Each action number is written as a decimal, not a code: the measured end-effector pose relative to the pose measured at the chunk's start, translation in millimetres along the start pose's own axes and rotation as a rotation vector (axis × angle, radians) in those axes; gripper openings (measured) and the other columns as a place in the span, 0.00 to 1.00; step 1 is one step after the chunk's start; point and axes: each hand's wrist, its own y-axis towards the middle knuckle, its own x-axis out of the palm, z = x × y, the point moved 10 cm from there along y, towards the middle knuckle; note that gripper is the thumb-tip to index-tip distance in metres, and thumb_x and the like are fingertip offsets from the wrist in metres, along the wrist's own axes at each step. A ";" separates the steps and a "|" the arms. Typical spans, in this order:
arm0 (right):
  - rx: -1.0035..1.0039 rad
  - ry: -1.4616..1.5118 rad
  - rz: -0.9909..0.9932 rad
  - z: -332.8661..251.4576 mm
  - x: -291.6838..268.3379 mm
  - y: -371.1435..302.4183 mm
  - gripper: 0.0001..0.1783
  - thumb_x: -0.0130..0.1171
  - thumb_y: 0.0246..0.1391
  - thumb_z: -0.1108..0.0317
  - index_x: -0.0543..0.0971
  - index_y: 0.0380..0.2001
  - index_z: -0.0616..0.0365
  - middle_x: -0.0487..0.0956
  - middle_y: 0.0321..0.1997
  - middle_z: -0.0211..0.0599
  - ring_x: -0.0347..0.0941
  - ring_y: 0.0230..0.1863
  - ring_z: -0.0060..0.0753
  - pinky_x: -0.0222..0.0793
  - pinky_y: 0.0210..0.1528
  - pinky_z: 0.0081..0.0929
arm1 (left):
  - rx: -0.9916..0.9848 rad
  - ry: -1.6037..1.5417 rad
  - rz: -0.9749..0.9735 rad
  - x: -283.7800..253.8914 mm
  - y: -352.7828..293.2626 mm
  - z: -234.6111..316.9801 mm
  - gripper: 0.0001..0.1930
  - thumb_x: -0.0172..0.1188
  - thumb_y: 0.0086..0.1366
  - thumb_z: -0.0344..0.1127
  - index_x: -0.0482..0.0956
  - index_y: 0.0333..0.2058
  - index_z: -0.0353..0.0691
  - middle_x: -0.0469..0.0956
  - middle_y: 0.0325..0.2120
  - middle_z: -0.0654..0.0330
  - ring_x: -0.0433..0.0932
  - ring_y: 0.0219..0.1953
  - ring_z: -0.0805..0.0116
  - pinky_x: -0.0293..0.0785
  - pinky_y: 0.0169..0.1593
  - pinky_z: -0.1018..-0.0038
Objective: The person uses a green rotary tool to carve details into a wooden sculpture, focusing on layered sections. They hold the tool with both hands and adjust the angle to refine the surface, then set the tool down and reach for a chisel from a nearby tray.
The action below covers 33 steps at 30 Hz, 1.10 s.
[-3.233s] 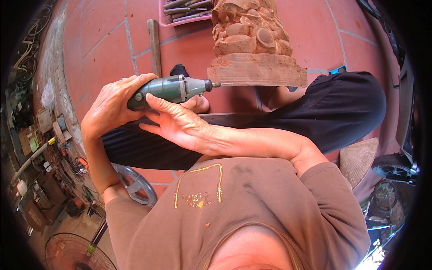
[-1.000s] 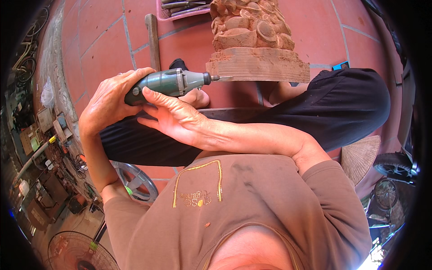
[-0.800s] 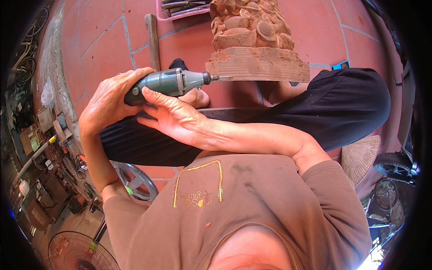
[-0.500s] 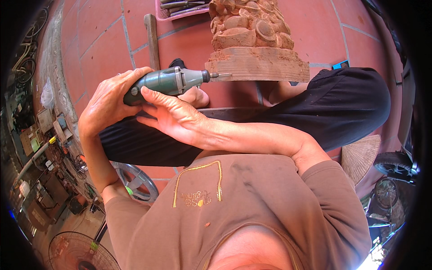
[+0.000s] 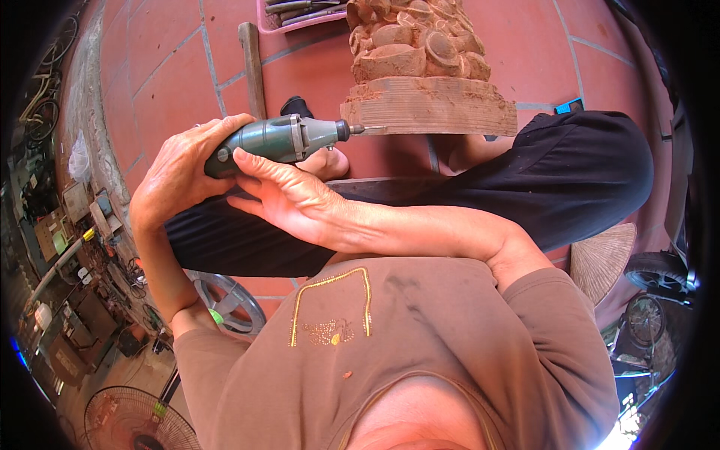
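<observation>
A dark green rotary tool [image 5: 264, 139] with a grey metal nose and a thin bit lies level in front of my body, pointing right. My left hand [image 5: 174, 171] wraps round its back end, thumb along the top. From the other side, my right hand [image 5: 294, 201] supports the tool, its thumb against the body and fingers bent beneath, partly hidden. Just past the bit stands a carved wooden piece [image 5: 420, 56], with rounded shapes above a plain block base. The bit's tip overlaps the base's lower left edge in view; whether it touches the wood I cannot tell.
A wooden stick [image 5: 253, 71] lies on the red tiled floor [image 5: 169, 64]. Beyond it sits a pink basket [image 5: 300, 26] of hand tools. A small blue object [image 5: 568, 106] rests by my right knee. Clutter and a fan [image 5: 135, 420] are at left, a woven fan-shaped thing [image 5: 604, 259] at right.
</observation>
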 end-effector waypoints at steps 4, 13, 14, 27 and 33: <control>0.003 0.006 0.003 -0.1 1.6 -0.6 0.33 0.71 0.56 0.62 0.67 0.61 0.52 0.69 0.66 0.36 0.56 0.73 0.38 0.45 0.75 0.57 | 0.011 0.007 0.011 -0.4 -0.7 0.4 0.36 0.69 0.42 0.27 0.74 0.56 0.39 0.80 0.42 0.50 0.80 0.46 0.47 0.76 0.49 0.61; -0.004 0.001 -0.004 -0.8 1.8 -0.1 0.33 0.71 0.56 0.61 0.67 0.61 0.52 0.69 0.65 0.36 0.56 0.73 0.38 0.45 0.75 0.57 | -0.002 0.001 0.006 0.0 -0.5 -1.1 0.36 0.69 0.42 0.27 0.74 0.56 0.40 0.80 0.43 0.50 0.80 0.46 0.47 0.76 0.50 0.61; -0.007 0.001 -0.003 -1.2 2.0 -0.3 0.33 0.71 0.56 0.61 0.67 0.61 0.52 0.70 0.65 0.36 0.56 0.73 0.38 0.45 0.75 0.57 | -0.001 -0.003 0.009 0.0 -0.4 -1.2 0.36 0.69 0.42 0.27 0.74 0.56 0.40 0.80 0.43 0.50 0.80 0.46 0.47 0.76 0.50 0.61; -0.007 -0.060 -0.075 -1.5 4.3 2.8 0.41 0.72 0.55 0.55 0.63 0.66 0.52 0.64 0.71 0.34 0.47 0.77 0.36 0.35 0.77 0.55 | -0.051 -0.028 -0.011 0.1 0.5 -4.6 0.37 0.69 0.41 0.26 0.74 0.56 0.37 0.80 0.47 0.47 0.79 0.51 0.45 0.75 0.54 0.60; 0.000 -0.055 -0.074 -1.2 3.5 3.5 0.39 0.72 0.55 0.56 0.64 0.65 0.52 0.64 0.71 0.33 0.48 0.77 0.35 0.37 0.76 0.54 | -0.052 -0.038 -0.015 0.8 0.7 -6.3 0.37 0.69 0.41 0.26 0.74 0.56 0.37 0.80 0.47 0.47 0.79 0.51 0.45 0.75 0.54 0.60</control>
